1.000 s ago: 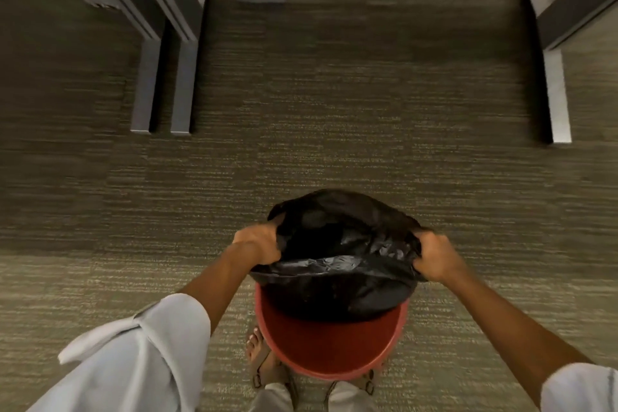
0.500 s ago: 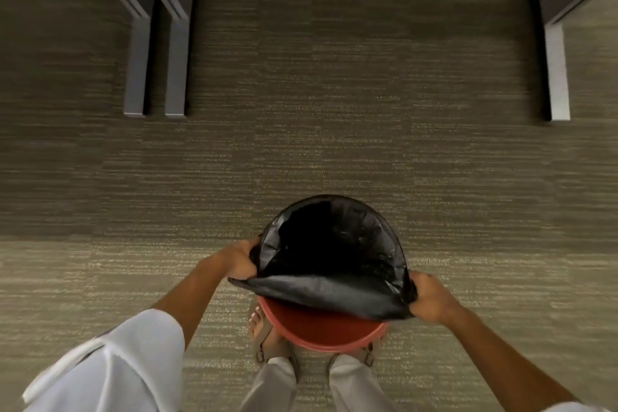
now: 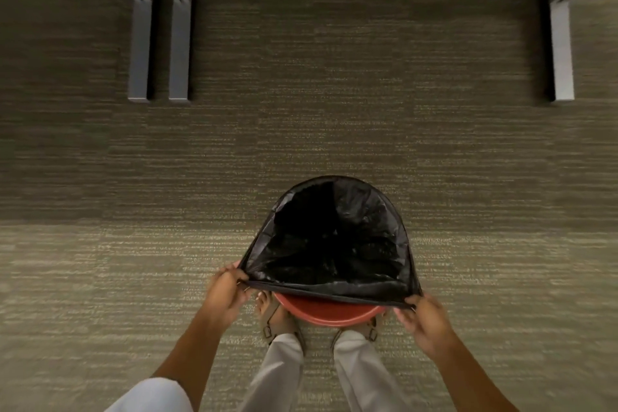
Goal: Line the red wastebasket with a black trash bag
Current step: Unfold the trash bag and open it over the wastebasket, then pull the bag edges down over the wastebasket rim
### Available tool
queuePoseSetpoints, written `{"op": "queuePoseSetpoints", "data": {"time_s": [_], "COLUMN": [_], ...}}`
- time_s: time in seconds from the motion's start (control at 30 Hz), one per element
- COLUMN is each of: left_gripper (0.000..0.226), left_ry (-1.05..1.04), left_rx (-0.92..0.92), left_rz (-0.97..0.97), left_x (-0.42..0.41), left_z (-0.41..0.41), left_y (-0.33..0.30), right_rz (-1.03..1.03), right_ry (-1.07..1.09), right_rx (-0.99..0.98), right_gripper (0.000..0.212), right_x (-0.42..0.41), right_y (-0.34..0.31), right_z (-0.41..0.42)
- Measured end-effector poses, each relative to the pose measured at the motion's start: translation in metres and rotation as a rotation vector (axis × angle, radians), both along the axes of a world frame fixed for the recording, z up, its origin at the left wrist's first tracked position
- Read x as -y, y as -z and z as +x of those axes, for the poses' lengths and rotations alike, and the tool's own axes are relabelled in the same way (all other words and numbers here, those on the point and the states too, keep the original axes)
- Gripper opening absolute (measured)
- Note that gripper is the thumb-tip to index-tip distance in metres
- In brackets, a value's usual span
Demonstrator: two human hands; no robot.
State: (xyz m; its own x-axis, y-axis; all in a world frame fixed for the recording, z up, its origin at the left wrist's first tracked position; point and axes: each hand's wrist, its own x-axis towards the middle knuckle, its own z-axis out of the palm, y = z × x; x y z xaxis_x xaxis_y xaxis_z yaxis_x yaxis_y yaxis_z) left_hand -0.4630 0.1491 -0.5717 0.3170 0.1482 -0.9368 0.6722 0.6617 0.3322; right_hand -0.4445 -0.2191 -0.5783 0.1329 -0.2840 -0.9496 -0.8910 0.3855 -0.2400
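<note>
A red bin (image 3: 329,314) stands on the carpet (image 3: 334,110), just in front of the person's feet (image 3: 277,318). A black bag (image 3: 334,244) is open over the bin and covers its far rim; the near rim is bare. The left hand (image 3: 225,294) pinches the near edge of the bag at the left, the right hand (image 3: 426,321) pinches it at the right, and the edge is stretched straight between them. Grey table legs (image 3: 159,43) stand farther away on the carpet.

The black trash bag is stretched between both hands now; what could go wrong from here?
1. The near edge of the black trash bag is pulled taut between the left hand and right hand; thin film might tear.
2. The near rim of the red wastebasket is uncovered, so the bag could slip inside if released.
</note>
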Motion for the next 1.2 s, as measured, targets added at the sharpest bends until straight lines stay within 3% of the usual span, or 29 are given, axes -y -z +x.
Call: {"op": "queuePoseSetpoints", "data": {"time_s": [0.1,0.17,0.4,0.53,0.6,0.7,0.87,0.97,1.07,1.2], "left_gripper": [0.022,0.019,0.031,0.028,0.027,0.028,0.019,0.02,0.038,0.029], "left_ry": [-0.046,0.013,0.113,0.224,0.211,0.104,0.003,0.141,0.323,0.342], "left_rx": [-0.008,-0.008,-0.055,-0.044,-0.035,-0.017,-0.04,-0.04,-0.068,-0.194], "left_rz": [-0.024,-0.049,0.012,0.052,0.047,-0.07,-0.185,-0.167,-0.096,0.043], "left_x": [0.008,0.013,0.018,0.019,0.02,0.019,0.023,0.03,0.037,0.039], "left_z": [-0.004,-0.008,-0.015,-0.015,-0.017,-0.026,-0.043,-0.045,-0.043,-0.038], "left_y": [0.004,0.006,0.008,0.009,0.009,0.009,0.008,0.008,0.008,0.012], "right_rz": [0.098,0.16,0.384,0.179,0.125,0.135,0.265,0.394,0.489,0.375], "right_ry": [0.285,0.349,0.116,-0.052,-0.077,-0.067,-0.038,0.035,0.136,0.081], "right_rx": [0.023,0.042,0.228,0.188,0.17,0.129,0.031,0.017,0.041,0.016], "right_gripper": [0.022,0.022,0.043,0.059,0.05,0.013,0.01,0.024,0.009,0.018], "right_x": [-0.005,-0.008,-0.002,-0.004,-0.002,0.005,0.014,0.016,0.015,0.01], "right_y": [0.0,-0.002,-0.005,0.002,0.002,0.0,-0.001,-0.002,0.0,0.01], "right_z": [-0.004,-0.008,-0.022,-0.023,-0.023,-0.027,-0.038,-0.041,-0.044,-0.04]}}
